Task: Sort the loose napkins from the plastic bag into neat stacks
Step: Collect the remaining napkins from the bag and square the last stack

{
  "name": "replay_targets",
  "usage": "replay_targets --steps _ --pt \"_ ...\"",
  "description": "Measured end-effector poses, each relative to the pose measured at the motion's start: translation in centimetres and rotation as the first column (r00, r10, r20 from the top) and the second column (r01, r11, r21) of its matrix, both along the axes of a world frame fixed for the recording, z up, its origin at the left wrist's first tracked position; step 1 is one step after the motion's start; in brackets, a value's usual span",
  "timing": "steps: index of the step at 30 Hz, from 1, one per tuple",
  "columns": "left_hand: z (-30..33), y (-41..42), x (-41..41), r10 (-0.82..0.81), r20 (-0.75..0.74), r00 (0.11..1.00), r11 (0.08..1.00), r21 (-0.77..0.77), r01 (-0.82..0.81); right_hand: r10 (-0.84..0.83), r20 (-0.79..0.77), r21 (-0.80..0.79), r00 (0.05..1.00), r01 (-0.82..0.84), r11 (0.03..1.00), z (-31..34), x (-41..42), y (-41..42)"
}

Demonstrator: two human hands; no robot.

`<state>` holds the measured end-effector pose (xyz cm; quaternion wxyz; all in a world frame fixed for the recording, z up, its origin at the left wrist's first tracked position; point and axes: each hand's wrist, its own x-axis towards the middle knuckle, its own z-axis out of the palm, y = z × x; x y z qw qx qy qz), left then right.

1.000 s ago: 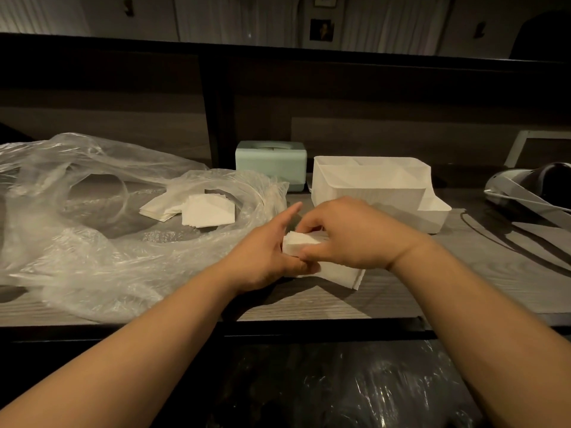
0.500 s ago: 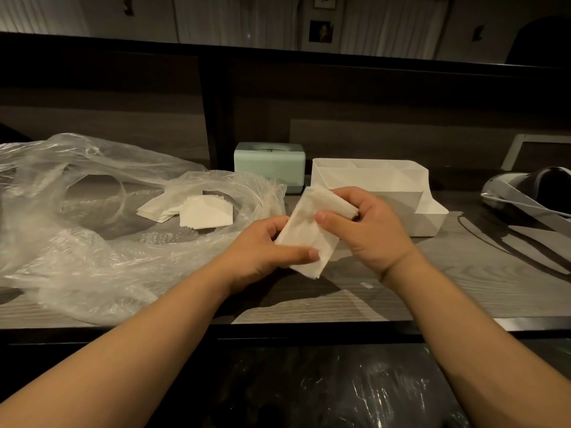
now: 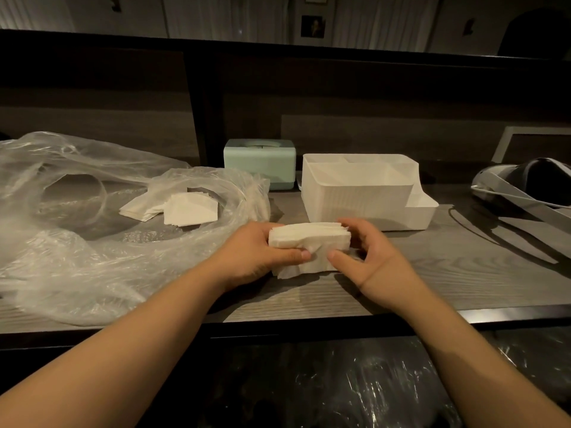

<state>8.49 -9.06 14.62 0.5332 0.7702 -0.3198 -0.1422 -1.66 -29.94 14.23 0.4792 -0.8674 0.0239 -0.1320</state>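
Since half a second ago: napkin bundle (image 3: 309, 242) lowered from a tilted, lifted hold to level, bottom edge at or just above the desk (image 3: 401, 273); contact not clear. Right hand has shifted from gripping the bundle's top to cupping its right end.

Left hand (image 3: 256, 254): fingers curled round the bundle's left end, thumb pressed across the front face. Right hand (image 3: 370, 257): fingers curled behind the right end, thumb at the lower front corner, so the bundle is squeezed between both hands. Bundle sits at 6 o'clock on the desk, just in front of the white organizer tray (image 3: 364, 193).

Step in hand, as I judge it: squaring the bundle's edges into a neat stack. Front sheet shows a crease under the left thumb; layers along the top look fairly even. Next move probably calls for tapping the edges flush, setting the stack down, then reaching to 10 o'clock for more.

Plastic bag (image 3: 77, 242) lies open at 9 to 10 o'clock, loose napkins (image 3: 185, 208) inside in two rough piles, unchanged. Mint tissue box (image 3: 259, 163) at 12 o'clock, unmoved.
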Motion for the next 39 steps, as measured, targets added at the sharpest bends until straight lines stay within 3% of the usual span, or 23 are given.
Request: replay_targets --steps 4,6,10,14,18,24,29,39 --pt "0.1 0.2 0.2 -0.055 0.046 0.997 0.998 0.033 0.053 -0.031 -0.088 -0.356 0.996 -0.002 0.935 -0.7 -0.2 0.4" --pt "0.1 0.2 0.2 -0.039 0.093 0.995 0.998 0.061 0.033 -0.048 -0.154 -0.433 0.987 -0.024 0.901 -0.7 0.0 0.6" --pt "0.1 0.2 0.2 -0.054 0.117 0.992 0.997 0.062 0.047 0.025 -0.171 -0.367 0.985 -0.087 0.926 0.1 -0.1 0.9" --pt "0.0 0.2 0.0 -0.054 0.104 0.993 0.998 0.044 0.049 0.059 -0.169 -0.117 0.984 -0.080 0.990 1.4 -0.5 0.8" --pt "-0.1 0.3 0.4 -0.044 0.103 0.994 0.998 0.049 0.039 0.028 -0.137 -0.010 0.990 -0.029 1.000 1.1 -0.3 0.3" --pt "-0.4 0.2 0.5 -0.019 0.063 0.998 1.000 -0.016 0.021 -0.189 0.242 -0.015 0.952 0.199 0.980 -0.5 -0.5 0.3" --pt "-0.5 0.3 0.5 -0.056 0.012 0.998 0.998 -0.039 0.056 -0.038 0.094 0.060 0.995 0.033 0.998 -0.3 -0.5 0.0" --pt "-0.1 0.4 0.2 -0.068 0.003 0.998 0.997 -0.034 0.068 0.067 0.065 0.088 0.996 -0.073 0.993 0.2 -0.5 0.0"
